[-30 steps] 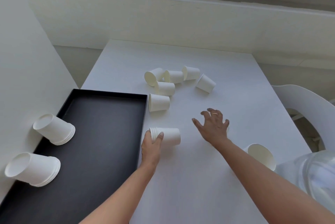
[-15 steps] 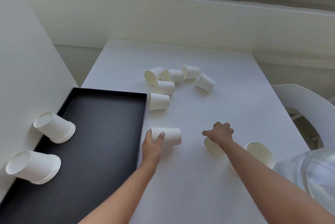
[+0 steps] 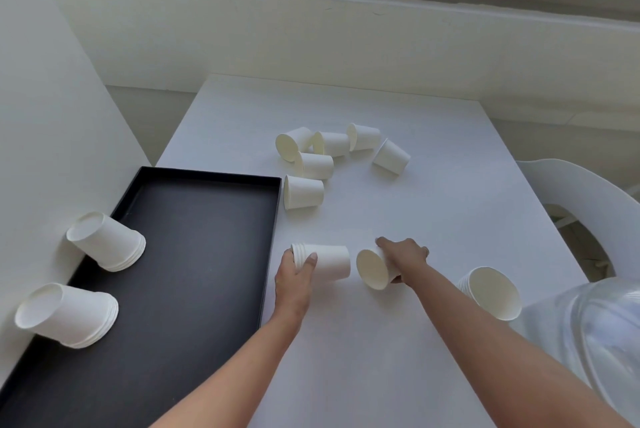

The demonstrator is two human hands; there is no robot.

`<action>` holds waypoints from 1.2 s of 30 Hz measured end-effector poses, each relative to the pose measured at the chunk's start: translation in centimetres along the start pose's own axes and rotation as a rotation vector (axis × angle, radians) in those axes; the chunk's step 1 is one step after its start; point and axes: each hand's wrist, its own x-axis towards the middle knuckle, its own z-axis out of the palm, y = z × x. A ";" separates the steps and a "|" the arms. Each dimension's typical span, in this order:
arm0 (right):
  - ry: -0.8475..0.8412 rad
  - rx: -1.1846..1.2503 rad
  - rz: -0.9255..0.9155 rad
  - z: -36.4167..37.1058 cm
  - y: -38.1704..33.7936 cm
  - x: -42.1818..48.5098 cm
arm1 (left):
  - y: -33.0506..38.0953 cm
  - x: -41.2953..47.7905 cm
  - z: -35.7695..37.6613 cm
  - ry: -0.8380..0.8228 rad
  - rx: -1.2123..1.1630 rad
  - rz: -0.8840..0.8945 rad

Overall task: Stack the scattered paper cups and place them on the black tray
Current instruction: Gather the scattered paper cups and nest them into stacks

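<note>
My left hand (image 3: 297, 275) grips the rim end of a small stack of white paper cups (image 3: 330, 261) lying on its side just right of the black tray (image 3: 194, 254). My right hand (image 3: 403, 256) holds a single paper cup (image 3: 372, 270), its open mouth turned toward the stack's closed end, a small gap between them. Two finished cup stacks (image 3: 107, 242) (image 3: 65, 315) lie on the tray's left side against the wall. Several loose cups (image 3: 304, 192) (image 3: 391, 157) lie scattered farther back on the white table (image 3: 433, 219).
Another short cup stack (image 3: 491, 292) lies at the table's right edge beside a clear plastic bag (image 3: 595, 341). A white chair (image 3: 588, 205) stands to the right. A white wall panel (image 3: 41, 150) borders the tray on the left.
My right hand closed on a loose cup near the table's right side and brought it left toward the stack. The left hand stayed on the stack.
</note>
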 end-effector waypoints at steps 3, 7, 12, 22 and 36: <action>0.007 0.032 -0.025 0.5 -0.3 -0.5 | 0.0 -0.2 0.2 -0.013 -0.013 0.012; -0.023 0.110 -0.045 1.3 -0.9 -1.1 | 0.2 -0.3 0.4 -0.023 -0.025 0.022; -0.085 0.174 -0.039 2.2 -1.0 -1.5 | 0.2 -0.2 0.2 -0.010 -0.032 0.036; -0.139 0.260 -0.059 3.1 -1.1 -2.3 | 0.2 0.0 0.2 -0.007 -0.042 0.033; -0.164 0.031 -0.183 5.0 -1.4 -3.9 | -0.3 0.2 0.4 -0.071 -0.035 -0.012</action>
